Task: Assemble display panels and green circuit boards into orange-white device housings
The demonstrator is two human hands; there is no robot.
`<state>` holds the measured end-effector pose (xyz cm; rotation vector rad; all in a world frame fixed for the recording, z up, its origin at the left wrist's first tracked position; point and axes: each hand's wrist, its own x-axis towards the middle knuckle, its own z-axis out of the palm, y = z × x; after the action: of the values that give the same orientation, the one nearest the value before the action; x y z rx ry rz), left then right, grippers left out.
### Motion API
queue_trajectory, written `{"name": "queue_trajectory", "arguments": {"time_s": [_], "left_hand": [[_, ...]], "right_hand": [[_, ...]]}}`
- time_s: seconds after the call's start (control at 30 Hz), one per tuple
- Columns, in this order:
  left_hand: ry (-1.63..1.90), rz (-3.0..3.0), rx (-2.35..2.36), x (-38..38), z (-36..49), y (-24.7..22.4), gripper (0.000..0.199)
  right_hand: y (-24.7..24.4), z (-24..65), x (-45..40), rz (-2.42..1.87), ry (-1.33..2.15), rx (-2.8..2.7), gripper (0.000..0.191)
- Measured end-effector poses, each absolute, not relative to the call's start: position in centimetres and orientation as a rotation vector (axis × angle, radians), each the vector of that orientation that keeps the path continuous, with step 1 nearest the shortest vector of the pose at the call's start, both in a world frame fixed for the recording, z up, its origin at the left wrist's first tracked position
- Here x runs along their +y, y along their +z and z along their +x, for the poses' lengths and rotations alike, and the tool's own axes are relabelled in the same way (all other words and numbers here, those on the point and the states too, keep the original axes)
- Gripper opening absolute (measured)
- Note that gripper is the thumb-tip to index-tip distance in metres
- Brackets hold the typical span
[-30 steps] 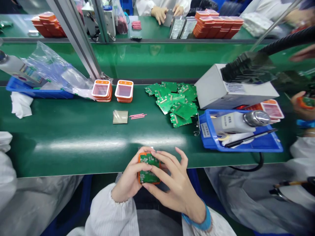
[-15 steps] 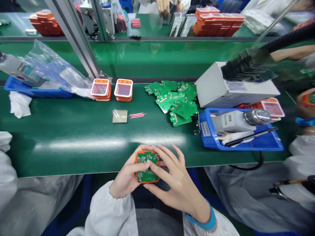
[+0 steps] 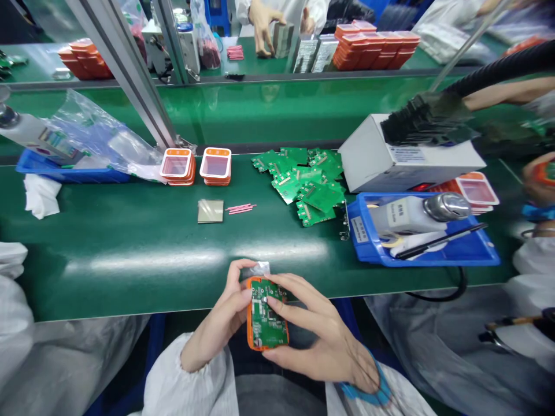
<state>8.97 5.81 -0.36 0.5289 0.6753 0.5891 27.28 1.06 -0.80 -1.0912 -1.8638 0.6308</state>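
Note:
An orange case with a green circuit board (image 3: 271,323) seated in it is held between both hands over the table's front edge. My left hand (image 3: 219,323) grips its left side, thumb at the upper left. My right hand (image 3: 323,335) spans its right side: the thumb is at the lower edge, one finger rests on the board and the others are at the upper edge. A small shiny, clear-looking piece (image 3: 261,267) shows beyond the case at the left fingertips; whether it is held or part of the case I cannot tell.
Several loose green boards (image 3: 303,179) lie in a heap. Two stacks of orange frames (image 3: 215,166), a square plate stack (image 3: 210,211) and pink strips (image 3: 241,208) are left of it. A blue tray (image 3: 425,257) with a bottle and a white box (image 3: 368,156) stand right.
The case has moved slightly down and right and is tilted differently. The shiny piece shows at its upper edge. My left fingers have shifted, and the left thumb has drawn back from the board's middle.

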Motion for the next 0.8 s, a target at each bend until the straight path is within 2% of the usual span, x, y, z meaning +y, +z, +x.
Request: {"name": "queue_trajectory", "arguments": {"time_s": [0.1, 0.23, 0.4, 0.57, 0.8], "left_hand": [[0.687, 0.751, 0.682, 6.1, 8.2, 0.3, 0.04], [0.68, 1.124, 0.618, 6.0, 7.6, 0.9, 0.053], [0.588, 1.219, 0.589, 5.3, 8.0, 1.1, 0.059], [0.598, 1.195, 0.566, 5.1, 8.1, 0.9, 0.065], [0.613, 1.175, 0.547, 5.2, 8.4, 0.9, 0.068]], "right_hand": [[-1.1, 27.0, 0.3, -1.015, 0.924, -1.594, 0.057], [-2.0, 25.1, -0.3, -0.799, 1.466, -0.939, 0.045], [-2.6, 22.4, -0.2, -0.496, 1.957, -0.46, 0.065], [-2.5, 21.9, -0.3, -0.555, 1.988, -0.523, 0.075], [-2.7, 21.8, -0.3, -0.502, 2.005, -0.479, 0.075]]}}
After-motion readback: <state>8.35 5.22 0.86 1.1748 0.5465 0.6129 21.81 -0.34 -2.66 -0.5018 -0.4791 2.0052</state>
